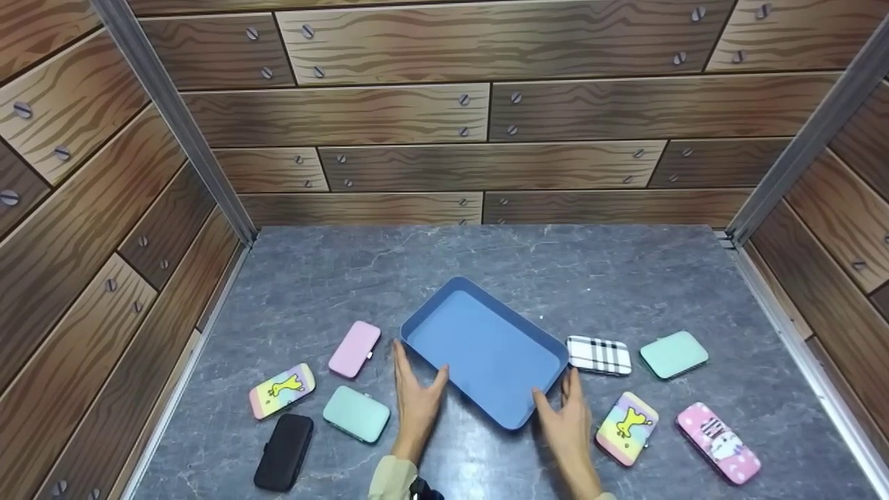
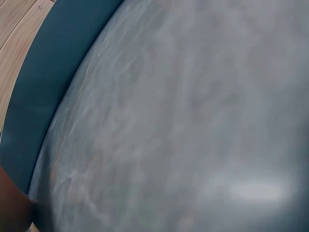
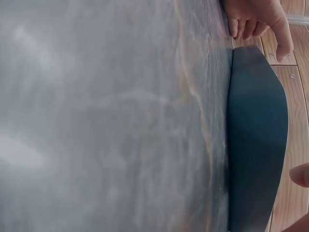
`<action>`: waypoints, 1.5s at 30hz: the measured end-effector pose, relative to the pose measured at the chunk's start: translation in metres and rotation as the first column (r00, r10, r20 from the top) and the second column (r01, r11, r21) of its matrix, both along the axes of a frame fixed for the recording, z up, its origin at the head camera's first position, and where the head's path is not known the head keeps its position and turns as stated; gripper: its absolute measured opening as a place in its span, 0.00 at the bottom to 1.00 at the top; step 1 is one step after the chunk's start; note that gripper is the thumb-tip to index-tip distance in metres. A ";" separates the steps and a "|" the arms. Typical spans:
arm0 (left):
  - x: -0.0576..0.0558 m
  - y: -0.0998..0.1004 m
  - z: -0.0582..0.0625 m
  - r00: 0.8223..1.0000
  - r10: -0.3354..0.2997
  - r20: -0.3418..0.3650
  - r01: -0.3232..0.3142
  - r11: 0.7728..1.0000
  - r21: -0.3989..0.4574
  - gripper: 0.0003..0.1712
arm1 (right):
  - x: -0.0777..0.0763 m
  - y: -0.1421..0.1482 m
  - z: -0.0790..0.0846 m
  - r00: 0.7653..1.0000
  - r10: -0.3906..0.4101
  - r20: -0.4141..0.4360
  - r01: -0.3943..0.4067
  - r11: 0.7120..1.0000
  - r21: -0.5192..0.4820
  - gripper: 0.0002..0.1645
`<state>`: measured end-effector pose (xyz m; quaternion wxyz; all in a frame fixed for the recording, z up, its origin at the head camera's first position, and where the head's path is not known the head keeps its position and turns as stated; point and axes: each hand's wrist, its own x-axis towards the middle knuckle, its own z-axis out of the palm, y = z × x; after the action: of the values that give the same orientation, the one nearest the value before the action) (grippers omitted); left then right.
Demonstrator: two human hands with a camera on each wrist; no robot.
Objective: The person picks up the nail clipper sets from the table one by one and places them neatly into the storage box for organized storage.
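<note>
A shallow blue rectangular tray (image 1: 486, 354) lies turned at an angle on the grey table, its bare bottom showing. My left hand (image 1: 417, 406) is at its left side, fingers straight along the wall and thumb stretched toward the near rim. On the other side, my right hand (image 1: 566, 420) has its thumb at the near corner and its fingers by the right end. In the left wrist view the tray wall (image 2: 41, 92) curves past a blurred fingertip (image 2: 14, 208). The right wrist view shows the wall (image 3: 256, 140) between the left hand (image 3: 258, 19) and a right fingertip (image 3: 300, 175).
Left of the tray lie small cases: pink (image 1: 355, 349), rainbow (image 1: 283, 391), mint (image 1: 357, 414) and black (image 1: 284, 452). To its right are checked (image 1: 599, 355), mint (image 1: 674, 355), rainbow (image 1: 626, 428) and pink cartoon (image 1: 719, 443) cases. Wood-patterned walls (image 1: 486, 111) enclose the table.
</note>
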<state>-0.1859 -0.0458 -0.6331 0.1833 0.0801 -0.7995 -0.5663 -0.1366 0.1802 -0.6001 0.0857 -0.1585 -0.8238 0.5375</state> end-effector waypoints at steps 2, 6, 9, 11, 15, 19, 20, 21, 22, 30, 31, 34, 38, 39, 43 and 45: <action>-0.002 0.000 0.000 1.000 0.009 0.019 -0.009 1.000 0.025 0.55 | 0.000 0.001 -0.003 1.000 -0.001 -0.004 0.001 1.000 -0.014 0.52; -0.005 0.002 -0.002 0.999 0.042 0.020 -0.044 0.993 0.110 0.51 | -0.002 0.001 -0.009 1.000 -0.007 -0.023 0.006 0.999 -0.049 0.51; -0.008 0.002 -0.005 0.998 0.058 -0.013 -0.054 0.983 0.173 0.48 | -0.004 0.001 -0.012 0.999 -0.013 -0.042 0.010 0.998 -0.063 0.49; -0.011 0.000 -0.006 0.998 0.055 -0.040 -0.046 0.979 0.197 0.46 | -0.005 0.001 -0.013 0.998 -0.016 -0.057 0.012 0.998 -0.067 0.49; -0.016 -0.003 -0.005 0.997 0.064 -0.053 -0.052 0.978 0.204 0.44 | -0.006 -0.001 -0.014 0.996 -0.019 -0.090 0.014 0.999 -0.049 0.47; -0.020 -0.004 -0.003 0.997 0.064 -0.049 -0.054 0.979 0.195 0.42 | -0.008 -0.002 -0.013 0.991 -0.022 -0.135 0.020 1.000 -0.020 0.44; -0.020 -0.004 -0.002 0.997 0.066 -0.046 -0.056 0.981 0.187 0.41 | -0.009 -0.002 -0.013 0.989 -0.020 -0.143 0.017 1.000 -0.024 0.44; -0.021 -0.004 -0.001 0.997 0.069 -0.042 -0.061 0.982 0.181 0.41 | -0.010 -0.002 -0.012 0.989 -0.020 -0.148 0.016 0.999 -0.028 0.43; -0.021 -0.004 0.000 0.996 0.076 -0.042 -0.067 0.982 0.178 0.40 | -0.010 -0.002 -0.012 0.989 -0.019 -0.148 0.014 0.999 -0.034 0.43; -0.020 0.000 0.009 0.990 0.137 -0.017 -0.133 0.982 0.134 0.40 | -0.015 0.001 -0.002 0.997 -0.012 -0.077 0.007 0.998 -0.059 0.42; -0.019 0.000 0.010 0.990 0.141 -0.016 -0.139 0.983 0.117 0.40 | -0.015 0.001 0.000 0.998 -0.010 -0.065 0.006 0.998 -0.056 0.42; -0.016 0.002 0.011 0.988 0.157 -0.011 -0.156 0.986 0.057 0.41 | -0.015 0.004 0.004 0.999 0.001 -0.042 -0.003 0.999 -0.039 0.42; -0.010 0.002 0.012 0.987 0.160 -0.012 -0.159 0.987 0.020 0.42 | -0.015 0.009 0.007 1.000 0.016 -0.027 -0.016 1.000 -0.006 0.41; -0.009 0.001 0.012 0.987 0.158 -0.007 -0.158 0.987 0.017 0.42 | -0.015 0.011 0.007 1.000 0.018 -0.025 -0.018 1.000 0.009 0.41; -0.003 -0.001 0.013 0.985 0.173 0.024 -0.173 0.985 0.025 0.40 | -0.015 0.015 0.010 0.999 0.035 -0.017 -0.034 0.998 0.053 0.40; 0.001 -0.002 0.015 0.981 0.190 0.037 -0.191 0.981 0.027 0.38 | -0.016 0.017 0.010 0.999 0.050 -0.016 -0.049 0.997 0.063 0.40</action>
<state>-0.1849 -0.0479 -0.6179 0.2216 0.1687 -0.7826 -0.5567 -0.1522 0.1976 -0.5896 0.0842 -0.1306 -0.8430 0.5149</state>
